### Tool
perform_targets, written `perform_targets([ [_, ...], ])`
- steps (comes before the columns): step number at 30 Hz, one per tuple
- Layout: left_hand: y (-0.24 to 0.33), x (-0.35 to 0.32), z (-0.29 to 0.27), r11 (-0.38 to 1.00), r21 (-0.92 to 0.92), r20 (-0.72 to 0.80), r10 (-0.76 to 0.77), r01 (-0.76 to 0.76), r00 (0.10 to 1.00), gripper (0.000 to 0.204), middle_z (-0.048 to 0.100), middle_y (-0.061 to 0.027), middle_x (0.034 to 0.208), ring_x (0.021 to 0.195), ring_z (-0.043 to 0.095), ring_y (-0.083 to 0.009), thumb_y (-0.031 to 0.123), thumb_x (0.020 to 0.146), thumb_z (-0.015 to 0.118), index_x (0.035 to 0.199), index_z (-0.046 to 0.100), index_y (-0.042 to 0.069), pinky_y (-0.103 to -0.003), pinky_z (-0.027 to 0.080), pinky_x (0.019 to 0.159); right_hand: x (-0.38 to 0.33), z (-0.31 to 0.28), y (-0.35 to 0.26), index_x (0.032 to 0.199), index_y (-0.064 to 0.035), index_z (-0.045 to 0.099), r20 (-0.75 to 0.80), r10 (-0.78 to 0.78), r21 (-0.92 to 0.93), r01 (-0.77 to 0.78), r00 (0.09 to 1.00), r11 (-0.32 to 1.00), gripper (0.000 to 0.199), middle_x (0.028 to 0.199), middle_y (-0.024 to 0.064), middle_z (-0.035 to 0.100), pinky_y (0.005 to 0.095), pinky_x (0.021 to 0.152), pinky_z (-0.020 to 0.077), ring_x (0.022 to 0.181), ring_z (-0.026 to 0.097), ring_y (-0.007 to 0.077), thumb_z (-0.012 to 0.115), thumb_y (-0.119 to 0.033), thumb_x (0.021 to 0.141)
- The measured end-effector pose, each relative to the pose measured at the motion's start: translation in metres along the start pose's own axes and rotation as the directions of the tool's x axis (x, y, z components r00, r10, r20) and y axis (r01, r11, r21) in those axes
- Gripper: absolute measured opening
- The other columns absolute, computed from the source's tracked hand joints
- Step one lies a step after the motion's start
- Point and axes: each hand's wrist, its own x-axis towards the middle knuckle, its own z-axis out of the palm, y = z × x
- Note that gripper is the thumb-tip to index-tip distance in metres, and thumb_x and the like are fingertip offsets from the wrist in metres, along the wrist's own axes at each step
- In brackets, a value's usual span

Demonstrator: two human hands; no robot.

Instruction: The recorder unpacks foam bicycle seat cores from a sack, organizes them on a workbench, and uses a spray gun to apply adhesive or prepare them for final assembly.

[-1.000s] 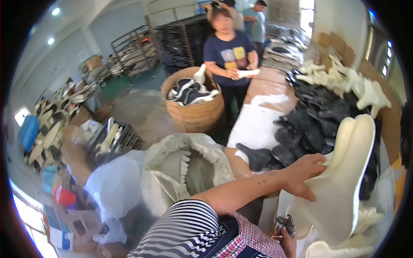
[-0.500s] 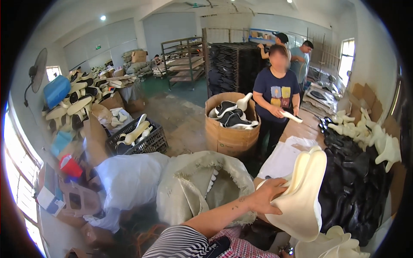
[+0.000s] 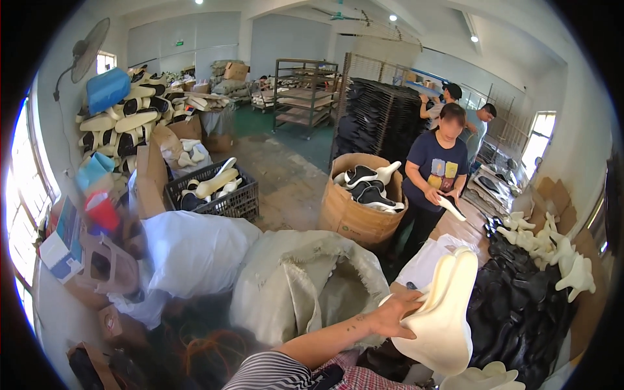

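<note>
Cream sole (image 3: 448,312) gripped in left hand (image 3: 396,314) (right hand unseen) over cluttered workshop w/ concrete floor (image 3: 279,175).

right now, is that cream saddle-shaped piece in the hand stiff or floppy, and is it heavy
The cream saddle-shaped piece probably is stiff: it stands upright without sagging. Likely light too, since one hand holds it by its edge. Its smooth surface may be slippery.

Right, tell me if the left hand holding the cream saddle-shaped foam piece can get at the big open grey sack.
Probably yes: the left hand hovers at the grey sack, nothing between, though it is full with the cream foam piece.
</note>
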Motion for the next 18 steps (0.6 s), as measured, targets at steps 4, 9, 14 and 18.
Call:
perform_targets([
  [4, 0.005, -0.017, -0.009, 0.998, 0.024, -0.015, -0.058, 0.058, 0.998, 0.077, 0.034, -0.0226, 0.136, 0.127, 0.032, -0.0380, 0.030, 0.061, 0.077, 0.127, 0.048, 0.004, -0.043, 0.026, 0.105, -0.008, 0.016, -0.020, 0.122, -0.0102, 0.047, -0.014, -0.005, 0.014, 0.005, 1.000, 1.000, 0.034, 0.100, 0.0043, 0.056, 0.0247, 0.063, 0.0418, 0.079, 0.050, 0.0134, 0.055, -0.013, 0.089],
  [9, -0.003, -0.029, -0.006, 0.995, 0.047, -0.018, -0.083, 0.084, 0.996, 0.077, 0.034, -0.0216, 0.137, 0.128, 0.031, -0.0371, 0.033, 0.063, 0.075, 0.128, 0.048, 0.004, -0.043, 0.025, 0.106, -0.018, 0.039, -0.038, 0.121, -0.0087, 0.047, -0.051, 0.006, 0.080, -0.002, 0.999, 0.997, 0.032, 0.103, 0.0052, 0.056, 0.0251, 0.070, 0.0425, 0.085, 0.051, 0.0138, 0.054, -0.012, 0.090],
  [14, 0.000, -0.029, 0.004, 0.989, 0.091, -0.043, -0.112, 0.116, 0.993, 0.076, 0.034, -0.0205, 0.137, 0.128, 0.031, -0.0362, 0.035, 0.063, 0.074, 0.128, 0.048, 0.005, -0.044, 0.025, 0.106, -0.027, 0.034, -0.030, 0.118, -0.0112, 0.048, -0.073, 0.020, 0.175, -0.006, 0.997, 0.984, 0.028, 0.106, 0.0057, 0.056, 0.0255, 0.076, 0.0426, 0.091, 0.052, 0.0141, 0.053, -0.011, 0.091],
  [18, 0.001, -0.026, 0.010, 0.990, 0.068, 0.004, -0.123, 0.123, 0.992, 0.076, 0.035, -0.0204, 0.136, 0.128, 0.031, -0.0363, 0.036, 0.064, 0.074, 0.129, 0.048, 0.006, -0.044, 0.024, 0.106, -0.008, -0.003, -0.008, 0.120, -0.0105, 0.046, 0.031, -0.066, 0.218, 0.058, 0.997, 0.974, 0.033, 0.109, 0.0053, 0.055, 0.0262, 0.077, 0.0430, 0.091, 0.052, 0.0152, 0.056, -0.010, 0.089],
])
